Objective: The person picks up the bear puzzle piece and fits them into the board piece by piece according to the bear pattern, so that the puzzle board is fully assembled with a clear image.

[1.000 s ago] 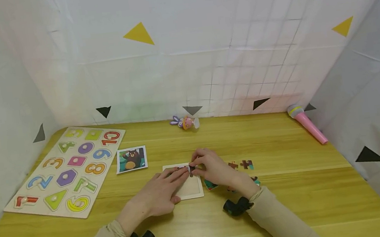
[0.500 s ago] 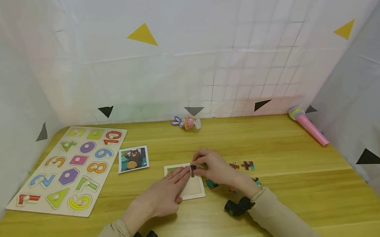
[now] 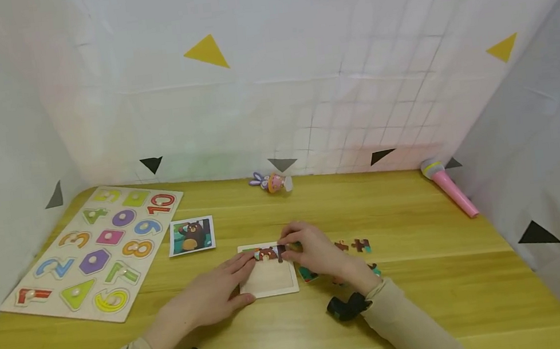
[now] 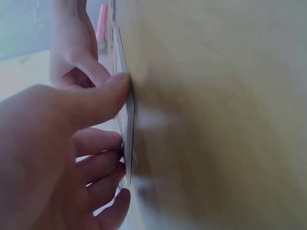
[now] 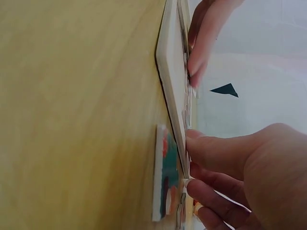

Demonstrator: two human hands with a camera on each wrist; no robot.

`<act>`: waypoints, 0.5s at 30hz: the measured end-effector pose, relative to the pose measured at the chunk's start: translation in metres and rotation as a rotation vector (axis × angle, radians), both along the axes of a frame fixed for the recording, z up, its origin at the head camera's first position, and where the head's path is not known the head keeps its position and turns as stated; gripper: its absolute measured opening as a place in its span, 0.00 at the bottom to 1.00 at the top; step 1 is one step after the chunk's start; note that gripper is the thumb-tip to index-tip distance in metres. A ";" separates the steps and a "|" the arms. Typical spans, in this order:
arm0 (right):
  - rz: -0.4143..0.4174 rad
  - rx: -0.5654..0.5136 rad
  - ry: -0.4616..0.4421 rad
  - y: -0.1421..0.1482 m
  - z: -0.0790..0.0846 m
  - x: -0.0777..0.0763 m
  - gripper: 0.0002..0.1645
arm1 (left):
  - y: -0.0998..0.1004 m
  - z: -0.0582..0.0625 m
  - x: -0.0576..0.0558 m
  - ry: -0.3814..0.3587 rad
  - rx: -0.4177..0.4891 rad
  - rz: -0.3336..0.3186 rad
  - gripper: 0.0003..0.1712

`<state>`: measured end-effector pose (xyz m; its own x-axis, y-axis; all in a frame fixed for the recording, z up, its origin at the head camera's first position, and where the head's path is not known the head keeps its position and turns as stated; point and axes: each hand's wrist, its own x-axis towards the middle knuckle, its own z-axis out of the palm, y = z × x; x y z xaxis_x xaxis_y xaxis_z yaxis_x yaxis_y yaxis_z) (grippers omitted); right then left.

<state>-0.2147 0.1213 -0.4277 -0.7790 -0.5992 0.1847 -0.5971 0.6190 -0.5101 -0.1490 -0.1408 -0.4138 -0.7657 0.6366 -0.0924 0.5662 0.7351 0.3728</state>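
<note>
A small pale puzzle tray (image 3: 270,292) lies on the table, with joined pieces showing a brown bear's head (image 3: 266,254) along its far side. My left hand (image 3: 208,298) rests on the tray's left part, fingertips on the far-left pieces and thumb on the near-left corner. At the far-right corner my right hand (image 3: 314,248) pinches a dark puzzle piece (image 3: 281,253) between thumb and fingers. In the right wrist view, the right thumb (image 5: 216,151) lies over the tray's edge; the piece is mostly hidden there. A loose teal piece (image 5: 168,172) lies beside the tray.
More loose puzzle pieces (image 3: 362,245) lie right of the tray, partly behind the right hand. A bear picture card (image 3: 191,236) and a number-and-shape board (image 3: 94,256) lie to the left. A rabbit figure (image 3: 273,182) and a pink microphone (image 3: 450,188) are farther back.
My left hand has slid left off the middle pieces, uncovering the bear's head. The right hand stays at the tray's far-right corner with the dark piece.
</note>
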 end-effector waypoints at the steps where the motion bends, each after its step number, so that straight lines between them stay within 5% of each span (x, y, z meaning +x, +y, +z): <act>1: -0.001 0.001 0.000 0.000 0.000 0.000 0.14 | -0.003 0.000 0.001 0.006 0.004 0.011 0.40; 9: 0.053 -0.042 -0.117 0.016 0.006 -0.007 0.17 | -0.011 0.000 -0.002 0.023 -0.005 0.020 0.40; 15: -0.023 -0.097 -0.161 0.041 0.017 -0.015 0.19 | -0.011 0.000 -0.003 -0.001 0.010 0.014 0.40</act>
